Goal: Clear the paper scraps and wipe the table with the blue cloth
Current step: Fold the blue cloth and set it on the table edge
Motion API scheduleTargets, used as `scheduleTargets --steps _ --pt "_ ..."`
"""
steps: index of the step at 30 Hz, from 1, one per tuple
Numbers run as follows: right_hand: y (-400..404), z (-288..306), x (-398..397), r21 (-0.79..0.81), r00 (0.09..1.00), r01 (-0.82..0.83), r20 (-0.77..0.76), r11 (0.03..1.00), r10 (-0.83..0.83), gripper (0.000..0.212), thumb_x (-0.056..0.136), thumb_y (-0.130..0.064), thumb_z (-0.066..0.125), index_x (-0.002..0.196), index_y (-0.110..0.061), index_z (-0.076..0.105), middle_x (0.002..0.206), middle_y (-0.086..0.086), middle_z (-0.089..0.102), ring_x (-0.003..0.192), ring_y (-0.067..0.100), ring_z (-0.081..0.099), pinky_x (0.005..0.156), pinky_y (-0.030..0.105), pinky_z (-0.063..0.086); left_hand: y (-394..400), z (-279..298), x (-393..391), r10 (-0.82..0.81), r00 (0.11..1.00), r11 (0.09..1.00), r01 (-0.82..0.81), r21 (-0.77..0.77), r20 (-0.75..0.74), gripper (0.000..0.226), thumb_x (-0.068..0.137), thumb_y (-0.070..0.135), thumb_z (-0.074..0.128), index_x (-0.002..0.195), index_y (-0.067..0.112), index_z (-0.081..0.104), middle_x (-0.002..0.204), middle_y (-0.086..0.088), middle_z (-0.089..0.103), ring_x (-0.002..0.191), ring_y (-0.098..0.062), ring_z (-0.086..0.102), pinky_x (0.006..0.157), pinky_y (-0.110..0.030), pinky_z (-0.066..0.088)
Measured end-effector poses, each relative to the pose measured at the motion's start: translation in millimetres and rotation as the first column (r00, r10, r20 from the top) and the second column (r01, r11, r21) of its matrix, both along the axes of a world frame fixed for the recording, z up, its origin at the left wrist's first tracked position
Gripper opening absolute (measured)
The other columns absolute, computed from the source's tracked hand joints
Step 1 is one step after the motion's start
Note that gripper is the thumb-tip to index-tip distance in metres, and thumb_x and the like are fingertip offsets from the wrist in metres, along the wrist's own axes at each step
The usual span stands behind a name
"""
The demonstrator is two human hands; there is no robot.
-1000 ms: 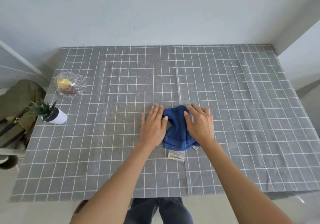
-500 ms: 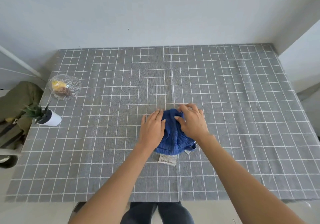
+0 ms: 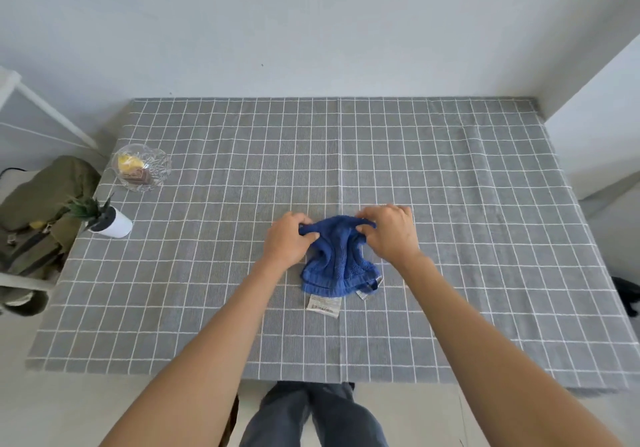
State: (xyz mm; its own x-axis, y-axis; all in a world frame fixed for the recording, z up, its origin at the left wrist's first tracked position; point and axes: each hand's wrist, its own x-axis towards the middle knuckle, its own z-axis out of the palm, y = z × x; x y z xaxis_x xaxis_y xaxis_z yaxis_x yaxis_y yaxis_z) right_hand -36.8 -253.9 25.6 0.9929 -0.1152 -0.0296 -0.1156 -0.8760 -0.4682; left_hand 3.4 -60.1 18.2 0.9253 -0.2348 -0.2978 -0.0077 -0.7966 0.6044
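Note:
The blue cloth [image 3: 337, 256] lies bunched at the middle of the table [image 3: 450, 204], which is covered in a grey checked tablecloth. My left hand [image 3: 289, 240] pinches the cloth's far left corner. My right hand [image 3: 389, 233] pinches its far right corner. The far edge is stretched between both hands and raised a little, while the near edge rests on the table. White labels [image 3: 323, 304] hang from the near edge. No paper scraps show on the table.
A glass bowl [image 3: 142, 167] with yellow and brown contents stands at the far left. A small plant in a white pot [image 3: 112, 223] sits near the left edge. An olive bag [image 3: 38, 204] rests on a chair beside the table. Walls close the far and right sides.
Both hands went from lying flat on the bunched cloth to pinching its far corners, and they have pulled that edge apart and up.

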Motion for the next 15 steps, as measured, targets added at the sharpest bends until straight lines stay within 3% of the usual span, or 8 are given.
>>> scheduleTargets --steps 6,9,12,15 --pt "-6 42 -16 0.102 0.992 0.106 0.061 0.989 -0.112 0.016 0.084 -0.018 0.063 0.093 -0.023 0.075 0.075 -0.006 0.072 0.075 0.021 0.062 0.092 0.035 0.036 5 40 -5 0.046 0.999 0.968 -0.044 -0.247 0.000 0.011 0.081 0.015 0.073 0.091 0.014 0.072 0.087 0.004 0.071 0.074 -0.003 0.061 0.065 -0.010 0.042" --pt "-12 66 -28 0.214 0.986 0.136 0.064 0.967 -0.153 0.011 0.084 -0.014 0.063 0.086 -0.016 0.073 0.064 -0.011 0.058 0.068 0.017 0.054 0.076 0.027 0.041 3 62 -8 0.045 0.999 0.936 -0.047 -0.348 -0.015 0.011 0.079 0.018 0.075 0.090 0.016 0.073 0.085 0.004 0.072 0.078 -0.009 0.066 0.072 -0.018 0.049" --pt "-21 82 -36 0.362 0.972 0.216 0.009 0.907 -0.235 0.006 0.084 -0.011 0.062 0.086 -0.013 0.068 0.072 -0.005 0.061 0.072 0.015 0.056 0.061 0.013 0.038 -5 83 -10 0.034 0.997 0.900 -0.061 -0.432 -0.072 0.014 0.081 0.018 0.073 0.094 0.012 0.072 0.085 0.002 0.072 0.078 -0.009 0.066 0.069 -0.012 0.049" --pt "-36 92 -45 0.412 0.965 0.233 0.011 0.881 -0.260 0.007 0.084 -0.014 0.064 0.088 -0.017 0.069 0.081 -0.001 0.068 0.079 0.017 0.062 0.069 0.022 0.045 -16 100 -13 0.011 0.996 0.859 -0.057 -0.509 -0.092 0.014 0.083 0.014 0.071 0.096 0.010 0.071 0.082 0.002 0.069 0.075 -0.003 0.062 0.061 -0.002 0.044"
